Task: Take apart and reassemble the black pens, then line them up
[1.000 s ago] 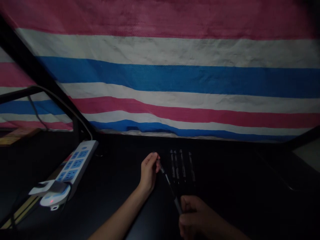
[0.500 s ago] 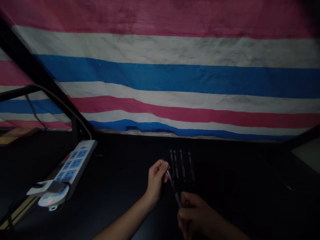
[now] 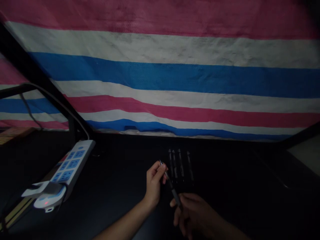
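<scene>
- Well, behind everything you have a broad woven-plastic sheet (image 3: 175, 76) striped in pinkish red, white and blue, creased and wavy toward its lower edge
- Below it spreads your flat black tabletop (image 3: 112, 186), so dimly lit that its right part is hard to make out
- On your left, a thick black bar (image 3: 37, 71) slants down in front of the sheet toward the far side of the tabletop
- Well apart from your hands, a long white power strip with blue sockets (image 3: 67, 168) lies at a slant on the left, a dark plug (image 3: 53, 188) in its near end and a small red light glowing beside it
- Your right hand (image 3: 191, 213) is nearest you, palm side in shadow, its bent fingers touching the lower end of the pen; you cannot tell from here whether they are closed firmly on it
- Your left hand (image 3: 154, 181) is pinching the upper end of that pen between thumb and forefinger
- The slim dark pen with a grey lower section (image 3: 174, 193) is tilted between your two hands, its shiny tip poking out past your left thumb
- Just beyond it, four slim, partly clear pens (image 3: 181, 168) lie side by side, three close together and the rightmost a little apart
</scene>
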Demonstrator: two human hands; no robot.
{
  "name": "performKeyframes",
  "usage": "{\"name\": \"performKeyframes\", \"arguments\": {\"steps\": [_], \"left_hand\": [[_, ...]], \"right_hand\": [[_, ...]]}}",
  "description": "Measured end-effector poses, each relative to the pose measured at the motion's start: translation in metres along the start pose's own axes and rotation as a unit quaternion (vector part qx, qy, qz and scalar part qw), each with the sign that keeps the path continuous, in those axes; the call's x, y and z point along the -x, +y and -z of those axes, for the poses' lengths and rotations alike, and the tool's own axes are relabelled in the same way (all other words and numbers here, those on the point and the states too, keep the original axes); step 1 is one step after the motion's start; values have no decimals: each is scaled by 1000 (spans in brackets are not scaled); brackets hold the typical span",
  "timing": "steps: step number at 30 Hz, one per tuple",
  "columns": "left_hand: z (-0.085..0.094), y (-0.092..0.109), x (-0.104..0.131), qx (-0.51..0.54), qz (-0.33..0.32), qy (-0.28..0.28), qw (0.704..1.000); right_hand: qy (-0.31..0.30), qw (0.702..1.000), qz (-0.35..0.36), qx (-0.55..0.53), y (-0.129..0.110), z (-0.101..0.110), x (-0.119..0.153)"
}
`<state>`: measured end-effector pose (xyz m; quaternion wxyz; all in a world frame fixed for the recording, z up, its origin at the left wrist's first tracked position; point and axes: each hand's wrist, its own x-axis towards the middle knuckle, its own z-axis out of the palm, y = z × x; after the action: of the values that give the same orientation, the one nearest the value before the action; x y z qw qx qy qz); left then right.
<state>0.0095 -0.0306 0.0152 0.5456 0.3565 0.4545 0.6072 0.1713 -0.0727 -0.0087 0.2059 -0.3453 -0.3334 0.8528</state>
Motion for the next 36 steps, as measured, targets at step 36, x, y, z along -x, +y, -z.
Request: {"name": "performKeyframes", "arguments": {"steps": [36], "left_hand": [[-2,-2,3,-14,-16,4,1000]], "right_hand": [[38,999,24,29,-5,-4,3]]}}
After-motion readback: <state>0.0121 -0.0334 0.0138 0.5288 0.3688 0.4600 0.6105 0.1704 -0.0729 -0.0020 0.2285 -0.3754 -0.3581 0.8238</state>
